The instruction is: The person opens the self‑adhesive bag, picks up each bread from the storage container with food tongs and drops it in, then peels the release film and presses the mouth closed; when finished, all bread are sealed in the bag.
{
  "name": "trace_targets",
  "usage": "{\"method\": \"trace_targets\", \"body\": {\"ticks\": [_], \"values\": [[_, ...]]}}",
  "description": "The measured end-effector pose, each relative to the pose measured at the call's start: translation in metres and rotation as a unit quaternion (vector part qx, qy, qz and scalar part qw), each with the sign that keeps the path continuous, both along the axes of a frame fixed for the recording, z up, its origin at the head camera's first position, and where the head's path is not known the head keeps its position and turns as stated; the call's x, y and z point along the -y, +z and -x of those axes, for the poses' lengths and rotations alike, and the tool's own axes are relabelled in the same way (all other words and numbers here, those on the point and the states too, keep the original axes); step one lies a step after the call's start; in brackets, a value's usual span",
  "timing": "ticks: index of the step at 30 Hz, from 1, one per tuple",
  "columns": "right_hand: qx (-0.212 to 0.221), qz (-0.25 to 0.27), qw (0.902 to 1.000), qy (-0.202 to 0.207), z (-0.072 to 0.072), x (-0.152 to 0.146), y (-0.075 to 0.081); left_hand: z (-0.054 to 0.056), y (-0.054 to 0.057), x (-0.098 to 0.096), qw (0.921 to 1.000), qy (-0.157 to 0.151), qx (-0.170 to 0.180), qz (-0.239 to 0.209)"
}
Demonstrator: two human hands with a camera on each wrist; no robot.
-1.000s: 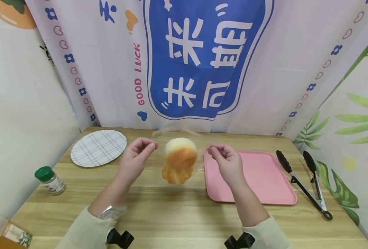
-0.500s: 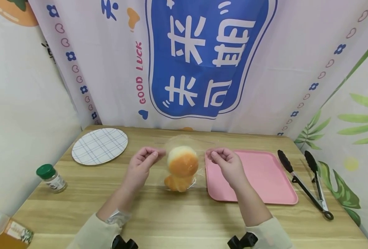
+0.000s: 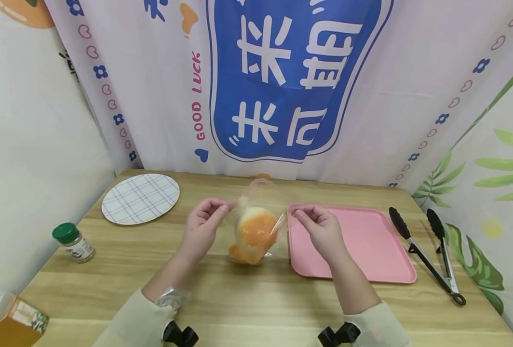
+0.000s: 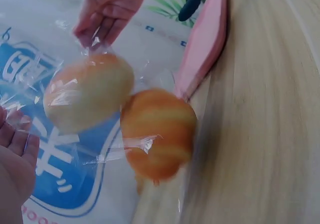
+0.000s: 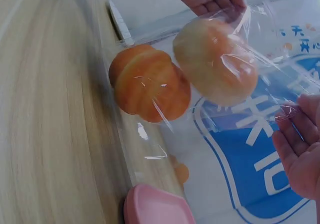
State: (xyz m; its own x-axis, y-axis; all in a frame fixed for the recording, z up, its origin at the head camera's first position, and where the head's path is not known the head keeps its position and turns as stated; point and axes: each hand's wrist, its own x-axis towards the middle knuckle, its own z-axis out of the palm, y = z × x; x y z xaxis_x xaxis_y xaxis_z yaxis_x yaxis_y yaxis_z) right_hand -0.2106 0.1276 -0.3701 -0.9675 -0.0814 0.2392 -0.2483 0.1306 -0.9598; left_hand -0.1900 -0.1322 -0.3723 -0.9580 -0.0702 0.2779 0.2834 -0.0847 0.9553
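Note:
Two breads hang inside a clear plastic bag (image 3: 263, 190) above the table. The upper one is a smooth round bun (image 3: 256, 230), pale on top and golden below. Beneath it lies a ridged golden-brown bread (image 5: 150, 86), partly covered by the bun in the head view. My left hand (image 3: 202, 227) pinches the bag's upper left side between thumb and fingers. On the upper right side, my right hand (image 3: 324, 232) pinches the film likewise. Both wrist views show the film stretched between the hands, with glare on it.
A pink tray (image 3: 356, 243) lies beside the right hand, with black-tipped tongs (image 3: 430, 265) further right. At back left is a checked oval plate (image 3: 141, 199). A green-lidded shaker jar (image 3: 73, 242) and a container with amber contents (image 3: 11, 315) stand at left. A printed curtain (image 3: 347, 111) closes the back.
The bag and its breads have dropped a little, and the round bun now sits lower over the ridged bread. My left hand has shifted right, closer to the right hand. Both keep their pinch.

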Motion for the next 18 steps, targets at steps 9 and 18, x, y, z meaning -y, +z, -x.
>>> {"method": "trace_targets", "body": {"ticks": [9,18], "values": [[0.042,0.065,0.9970,0.008,0.005,-0.005,-0.010,0.003,-0.014,0.002,0.9946,0.001,0.025,-0.100],[0.033,0.010,0.9992,-0.018,0.004,-0.001,-0.010,0.002,-0.012,-0.003,0.9954,-0.004,0.007,-0.096]]}}
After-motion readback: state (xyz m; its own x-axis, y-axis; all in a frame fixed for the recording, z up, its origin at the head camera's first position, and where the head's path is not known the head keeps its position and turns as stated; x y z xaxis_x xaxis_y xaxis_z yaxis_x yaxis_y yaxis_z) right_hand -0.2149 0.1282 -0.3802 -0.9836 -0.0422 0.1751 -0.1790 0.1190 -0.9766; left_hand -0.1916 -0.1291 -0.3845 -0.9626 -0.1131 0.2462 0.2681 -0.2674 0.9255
